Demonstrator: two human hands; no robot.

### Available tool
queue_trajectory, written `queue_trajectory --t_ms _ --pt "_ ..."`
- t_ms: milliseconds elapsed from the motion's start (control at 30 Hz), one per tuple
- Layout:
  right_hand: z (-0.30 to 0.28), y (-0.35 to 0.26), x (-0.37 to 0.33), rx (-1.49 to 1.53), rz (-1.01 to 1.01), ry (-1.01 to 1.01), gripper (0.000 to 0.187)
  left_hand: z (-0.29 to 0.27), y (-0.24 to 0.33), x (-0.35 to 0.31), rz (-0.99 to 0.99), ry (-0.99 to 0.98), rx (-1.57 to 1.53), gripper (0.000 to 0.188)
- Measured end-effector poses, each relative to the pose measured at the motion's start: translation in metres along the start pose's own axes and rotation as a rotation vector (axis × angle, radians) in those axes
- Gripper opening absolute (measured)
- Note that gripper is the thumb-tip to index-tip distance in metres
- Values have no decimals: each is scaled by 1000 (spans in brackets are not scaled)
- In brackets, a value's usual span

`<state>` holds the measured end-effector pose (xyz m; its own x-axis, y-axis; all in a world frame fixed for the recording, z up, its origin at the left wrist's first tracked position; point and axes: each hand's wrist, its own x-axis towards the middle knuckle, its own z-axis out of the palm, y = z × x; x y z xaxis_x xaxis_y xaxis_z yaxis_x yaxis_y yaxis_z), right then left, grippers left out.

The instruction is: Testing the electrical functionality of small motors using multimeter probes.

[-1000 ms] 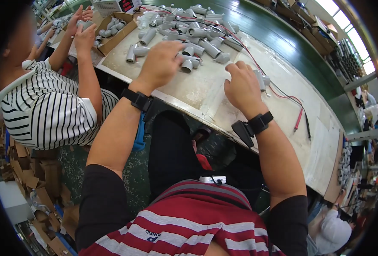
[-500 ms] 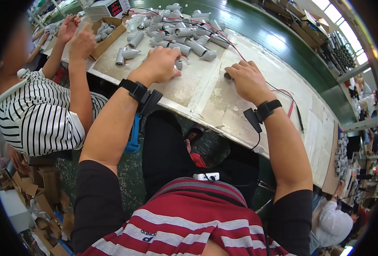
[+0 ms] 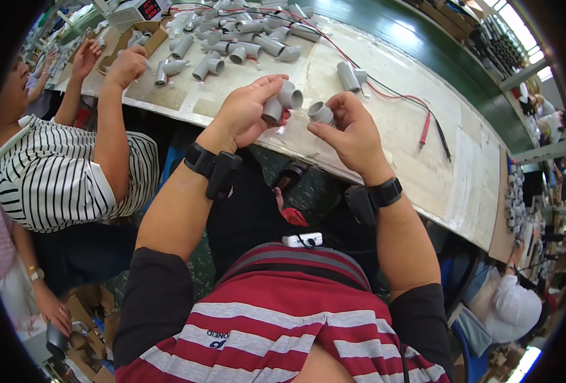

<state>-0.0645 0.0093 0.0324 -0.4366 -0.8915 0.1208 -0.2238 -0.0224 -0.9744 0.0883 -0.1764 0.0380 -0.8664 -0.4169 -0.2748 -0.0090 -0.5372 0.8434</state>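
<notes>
Over the front edge of the table, my left hand [image 3: 247, 113] is closed around a grey branched plastic pipe fitting [image 3: 288, 97], its round opening turned to the right. A bit of red shows beneath that fitting, perhaps a wire. Just to the right, my right hand [image 3: 353, 135] pinches a short grey plastic collar [image 3: 321, 113] between thumb and fingers. The two parts are close but apart. Beyond my right hand another grey fitting [image 3: 348, 76] lies on the tabletop.
Several grey fittings [image 3: 248, 50] are heaped at the far left of the table [image 3: 417, 172]. Red and black test leads [image 3: 425, 131] run across it from a meter box [image 3: 136, 14]. At left, a co-worker in a striped shirt [image 3: 72, 172] reaches near a cardboard box [image 3: 152, 45].
Both hands have drawn back from the tabletop and come closer together. The left now shows a branched fitting and the right a collar. A fitting is visible beyond my right hand.
</notes>
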Motion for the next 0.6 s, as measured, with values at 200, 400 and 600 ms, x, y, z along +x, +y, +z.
queue_trajectory --t_ms 200,400,600 --pt "-9 -21 -17 -253 -135 97 36 32 -19 -11 -68 -35 -156 37" --pt "-20 -24 -19 -590 -452 68 41 41 -19 -17 -116 -23 -99 34" --pt "-20 -45 -29 -438 -407 14 38 49 -16 -22 -122 -33 -119 32"
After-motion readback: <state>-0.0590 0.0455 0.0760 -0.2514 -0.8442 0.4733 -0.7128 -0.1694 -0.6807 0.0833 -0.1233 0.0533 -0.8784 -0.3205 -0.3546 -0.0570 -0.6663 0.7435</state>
